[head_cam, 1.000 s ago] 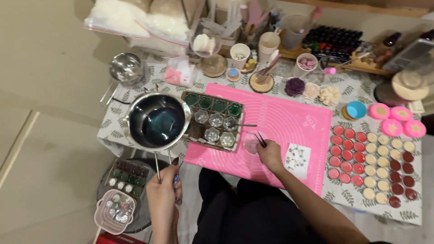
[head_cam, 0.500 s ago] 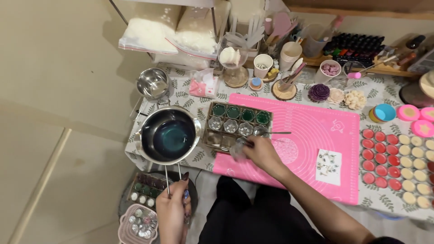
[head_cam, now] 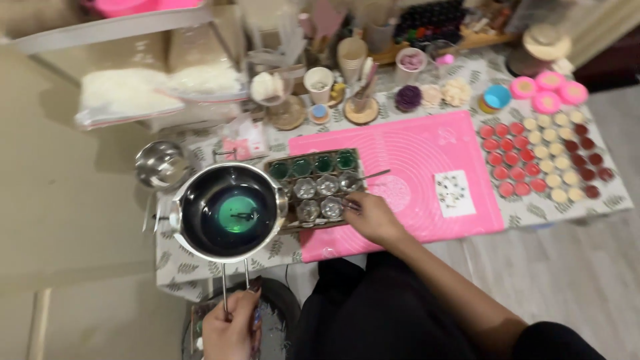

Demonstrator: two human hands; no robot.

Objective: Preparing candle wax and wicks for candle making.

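Observation:
My left hand (head_cam: 230, 327) grips the long wire handle of a steel pot (head_cam: 229, 211) that holds dark green liquid. The pot hangs over the table's near left corner, next to a brown tray (head_cam: 319, 187) of small round metal cups, the back row filled green, the others clear. My right hand (head_cam: 371, 217) rests at the tray's right front corner, fingers pinched on thin tweezers (head_cam: 348, 203) that point into a cup. Under the tray lies a pink silicone mat (head_cam: 413, 167).
Rows of red, cream and dark wax-filled cups (head_cam: 547, 157) cover the table's right side. Pink and blue moulds (head_cam: 543, 90), cups, jars and coasters line the back. A small steel bowl (head_cam: 161, 165) sits at the left. Bags of white flakes (head_cam: 130, 93) lie beyond. Below my left hand is a dark round stool.
The view has swung right and closer. My right hand moved left from the pink mat onto the tray's corner. The pot stays beside the tray, held by my left hand.

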